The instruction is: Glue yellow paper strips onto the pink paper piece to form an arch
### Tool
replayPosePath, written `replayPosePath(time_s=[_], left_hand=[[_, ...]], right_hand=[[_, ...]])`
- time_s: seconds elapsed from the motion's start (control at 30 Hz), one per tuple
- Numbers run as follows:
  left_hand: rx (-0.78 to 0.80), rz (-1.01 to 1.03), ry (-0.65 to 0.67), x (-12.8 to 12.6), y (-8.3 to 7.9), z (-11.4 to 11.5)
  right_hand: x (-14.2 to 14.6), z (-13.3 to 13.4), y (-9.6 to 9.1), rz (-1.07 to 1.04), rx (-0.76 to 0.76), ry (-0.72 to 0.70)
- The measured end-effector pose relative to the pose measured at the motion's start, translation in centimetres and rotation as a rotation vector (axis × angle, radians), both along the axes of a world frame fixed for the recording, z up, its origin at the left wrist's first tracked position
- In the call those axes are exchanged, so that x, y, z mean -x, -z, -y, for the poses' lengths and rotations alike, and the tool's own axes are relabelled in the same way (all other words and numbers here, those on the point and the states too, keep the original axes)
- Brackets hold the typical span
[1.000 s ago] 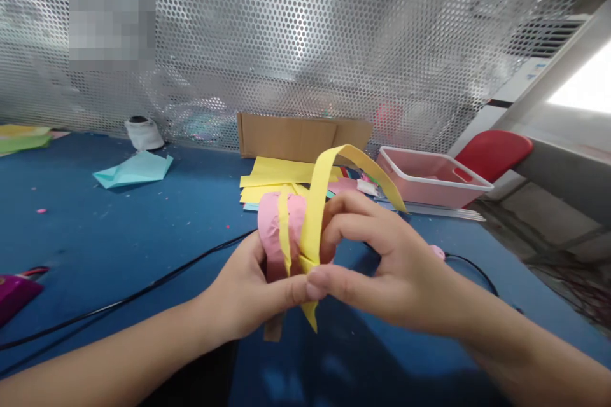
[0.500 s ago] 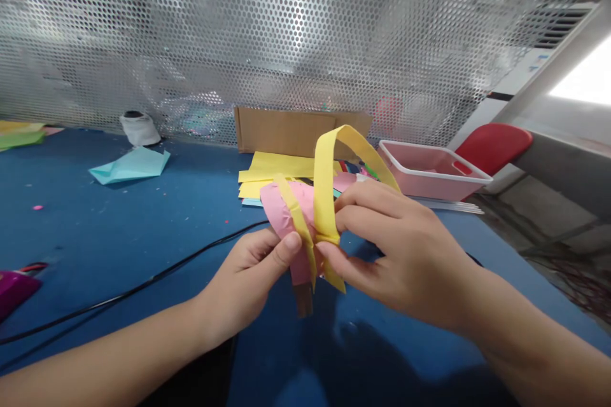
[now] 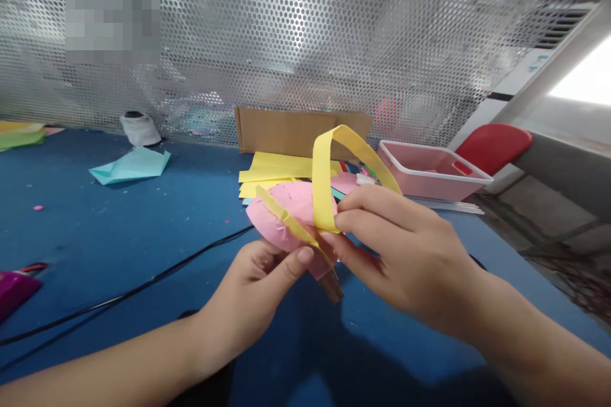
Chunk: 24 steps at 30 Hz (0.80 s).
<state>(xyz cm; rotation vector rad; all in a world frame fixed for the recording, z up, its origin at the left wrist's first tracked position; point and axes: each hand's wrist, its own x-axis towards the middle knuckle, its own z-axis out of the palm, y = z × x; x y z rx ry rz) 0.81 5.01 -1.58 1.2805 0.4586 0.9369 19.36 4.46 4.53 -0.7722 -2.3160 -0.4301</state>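
Observation:
A pink paper piece [image 3: 294,200] with a brown strip end [image 3: 333,287] poking out at its bottom is held up over the table. My left hand [image 3: 267,286] pinches its lower part, thumb on top near a narrow folded yellow strip [image 3: 286,219] that crosses the pink face. On the right, my right hand [image 3: 405,245] is closed on a long yellow paper strip [image 3: 323,181], which arches up and back over the knuckles. The strip's lower end lies against the pink paper; whether it is stuck there, I cannot tell.
Yellow sheets [image 3: 272,165] lie behind my hands, before a cardboard box [image 3: 286,130]. A pink basket [image 3: 432,172] stands back right. Folded blue paper [image 3: 131,165] and a white object [image 3: 140,129] are at left. A black cable [image 3: 157,276] crosses the table. Perforated metal [image 3: 214,25] walls the back.
My left hand has tilted the pink paper, its top going left and its brown end right. The yellow strip's lower end, which hung below my right fingers, no longer shows there.

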Motion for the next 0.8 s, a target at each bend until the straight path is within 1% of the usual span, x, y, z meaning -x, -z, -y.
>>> replayPosePath(time_s=[0.07, 0.17, 0.33, 0.5, 0.6, 0.73, 0.8], left_hand=[[0.042, 0.018, -0.005, -0.2, 0.2, 0.2], [0.088, 0.053, -0.015, -0.5, 0.4, 0.6], [0.128, 0.092, -0.121, -0.6, 0.3, 1.1], [0.119, 0.088, -0.084, -0.6, 0.2, 1.3], [0.133, 0.110, -0.092, -0.6, 0.3, 1.3], [0.148, 0.114, -0.162, -0.5, 0.3, 1.3], [0.123, 0.087, -0.126, -0.4, 0.3, 1.3]], right_hand=[[0.0, 0.1, 0.2, 0.045, -0.010, 0.007], [-0.1, 0.1, 0.8, 0.043, -0.022, 0.033], [0.2, 0.1, 1.4, 0.024, -0.070, 0.065], [0.6, 0.2, 1.0, 0.029, -0.129, 0.067], [0.6, 0.2, 0.8, 0.031, -0.114, 0.056], [0.4, 0.1, 1.0, 0.018, -0.083, 0.042], [0.3, 0.0, 1.1, 0.010, -0.056, 0.030]])
